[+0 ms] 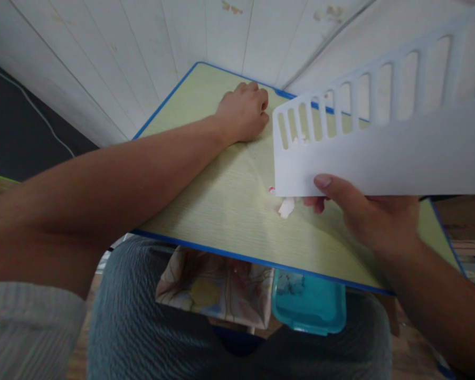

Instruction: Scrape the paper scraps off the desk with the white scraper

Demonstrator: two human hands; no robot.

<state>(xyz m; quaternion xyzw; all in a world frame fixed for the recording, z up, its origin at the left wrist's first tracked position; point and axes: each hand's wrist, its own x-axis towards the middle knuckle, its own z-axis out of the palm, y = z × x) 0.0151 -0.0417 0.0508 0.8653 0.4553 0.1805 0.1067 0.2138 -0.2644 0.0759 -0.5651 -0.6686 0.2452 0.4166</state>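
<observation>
A white card with a row of cut-out slots [364, 163] slants across the right side. My right hand [376, 216] grips it by its lower edge, thumb on the near face and fingers behind. Through some slots the table and wall show. My left hand [243, 112] rests on the table at the back, just left of the card, with its fingers curled closed; whatever they may hold is hidden. Below the card's left corner lies a small white paper scrap [286, 207]. A tiny pink-and-white scrap [272, 190] sits beside that corner.
The pale table [206, 211] has a blue rim and stands against a white plank wall [150, 58]. Under its front edge, between my knees, are a patterned fabric item [217, 287] and a turquoise plastic container [311, 303]. A cable [328, 42] runs along the wall.
</observation>
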